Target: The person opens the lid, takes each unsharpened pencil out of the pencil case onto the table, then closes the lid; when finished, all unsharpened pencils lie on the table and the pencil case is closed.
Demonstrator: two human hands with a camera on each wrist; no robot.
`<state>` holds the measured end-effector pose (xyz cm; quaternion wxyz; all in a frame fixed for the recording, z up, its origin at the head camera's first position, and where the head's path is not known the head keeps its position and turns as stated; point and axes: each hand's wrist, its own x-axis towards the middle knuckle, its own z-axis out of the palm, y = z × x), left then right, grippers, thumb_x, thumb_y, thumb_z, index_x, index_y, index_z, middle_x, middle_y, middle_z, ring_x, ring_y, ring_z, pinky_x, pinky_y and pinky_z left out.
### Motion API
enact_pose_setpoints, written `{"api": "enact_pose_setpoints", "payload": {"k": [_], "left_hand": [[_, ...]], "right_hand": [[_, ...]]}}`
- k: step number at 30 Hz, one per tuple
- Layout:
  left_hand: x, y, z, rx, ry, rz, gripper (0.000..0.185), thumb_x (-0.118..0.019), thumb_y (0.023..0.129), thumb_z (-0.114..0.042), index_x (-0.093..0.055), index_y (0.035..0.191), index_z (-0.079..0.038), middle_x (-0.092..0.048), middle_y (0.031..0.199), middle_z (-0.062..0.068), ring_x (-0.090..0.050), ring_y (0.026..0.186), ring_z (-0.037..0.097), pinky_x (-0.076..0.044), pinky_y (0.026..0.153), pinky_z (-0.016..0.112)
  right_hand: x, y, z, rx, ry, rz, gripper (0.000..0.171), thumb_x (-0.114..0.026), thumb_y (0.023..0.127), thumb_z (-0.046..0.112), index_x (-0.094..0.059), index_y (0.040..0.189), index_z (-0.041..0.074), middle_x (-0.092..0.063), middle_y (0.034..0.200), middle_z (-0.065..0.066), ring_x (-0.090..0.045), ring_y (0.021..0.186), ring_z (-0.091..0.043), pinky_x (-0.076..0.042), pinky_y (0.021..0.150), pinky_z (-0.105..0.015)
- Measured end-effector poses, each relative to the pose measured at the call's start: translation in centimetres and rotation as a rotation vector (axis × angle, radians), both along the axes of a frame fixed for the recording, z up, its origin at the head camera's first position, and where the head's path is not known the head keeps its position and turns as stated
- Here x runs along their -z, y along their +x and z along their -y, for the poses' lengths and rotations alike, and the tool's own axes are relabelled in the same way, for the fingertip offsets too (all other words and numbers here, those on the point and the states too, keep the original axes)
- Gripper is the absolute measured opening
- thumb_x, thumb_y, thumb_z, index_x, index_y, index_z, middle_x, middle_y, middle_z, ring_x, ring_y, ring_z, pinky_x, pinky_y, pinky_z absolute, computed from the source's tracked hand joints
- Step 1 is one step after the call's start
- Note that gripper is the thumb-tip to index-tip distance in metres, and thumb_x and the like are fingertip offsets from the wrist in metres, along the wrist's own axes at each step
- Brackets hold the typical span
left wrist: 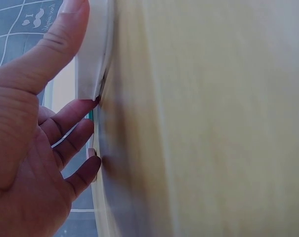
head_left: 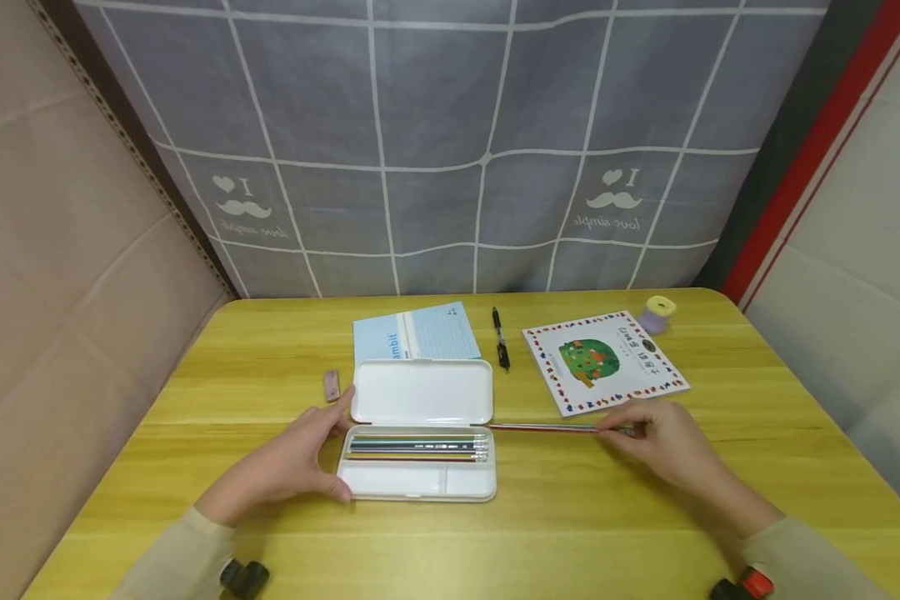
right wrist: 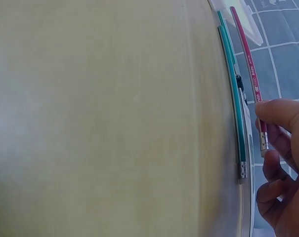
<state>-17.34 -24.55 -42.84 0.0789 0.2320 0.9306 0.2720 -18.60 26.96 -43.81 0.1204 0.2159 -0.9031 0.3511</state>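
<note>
Pencil (head_left: 547, 428) is the thing in play right now: a red one, pinched near its eraser end between thumb and fingertips of my right hand (head_left: 663, 446), lying almost flat over the yellow table (head_left: 607, 500) just right of the open white pencil case (head_left: 420, 433), tip pointing at the case. The right wrist view shows the pinch clearly (right wrist: 268, 126), and there's a green pencil (right wrist: 235, 98) lying on the table right beside the red one.

My left hand (head_left: 288, 467) is steadying the case, thumb along its near left corner and fingers up at the hinge side, fingers fairly straight and just pressing against the plastic (left wrist: 70, 128).

The case's upper compartment already has a row of pencils (head_left: 418, 447) in it, erasers to the right. So I'd call this mid-way through loading the case, with the red pencil on its way in. Next move, I reckon: slide it left, keep it parallel to the row, lift it over the rim and drop it alongside the others. The green one looks like it's left to do.
</note>
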Motion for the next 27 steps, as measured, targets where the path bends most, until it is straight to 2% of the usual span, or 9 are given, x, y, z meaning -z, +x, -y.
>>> {"api": "enact_pose_setpoints", "payload": {"k": [7,19,27], "left_hand": [[0.37,-0.16,-0.01,-0.006,-0.004,0.011,0.148,-0.092,0.058,-0.061,-0.009,0.167,-0.004,-0.066,0.13,-0.014,-0.05,0.122,0.019,-0.037,0.114,0.055],[-0.03,0.04,-0.04,-0.018,-0.004,0.022,0.148,-0.092,0.058,-0.061,-0.01,0.167,-0.003,-0.066,0.13,-0.012,-0.05,0.124,0.021,-0.036,0.115,0.056],[-0.01,0.05,-0.01,-0.023,-0.007,0.023,0.148,-0.092,0.058,-0.06,-0.009,0.167,-0.004,-0.066,0.13,-0.012,-0.049,0.124,0.021,-0.035,0.115,0.056]], "right_hand": [[0.35,0.12,-0.34,0.004,0.026,0.021,0.022,-0.087,0.081,0.004,-0.084,0.086,0.025,-0.073,0.086,0.012,-0.049,0.061,-0.001,-0.042,0.052,-0.023],[0.58,0.14,-0.63,0.04,0.071,0.04,0.02,-0.089,0.081,0.007,-0.083,0.085,0.026,-0.075,0.091,0.009,-0.051,0.07,0.001,-0.043,0.058,-0.023],[0.73,0.21,-0.93,0.038,0.118,0.0,0.022,-0.089,0.079,0.006,-0.083,0.085,0.027,-0.075,0.091,0.009,-0.051,0.069,0.003,-0.044,0.058,-0.023]]}}
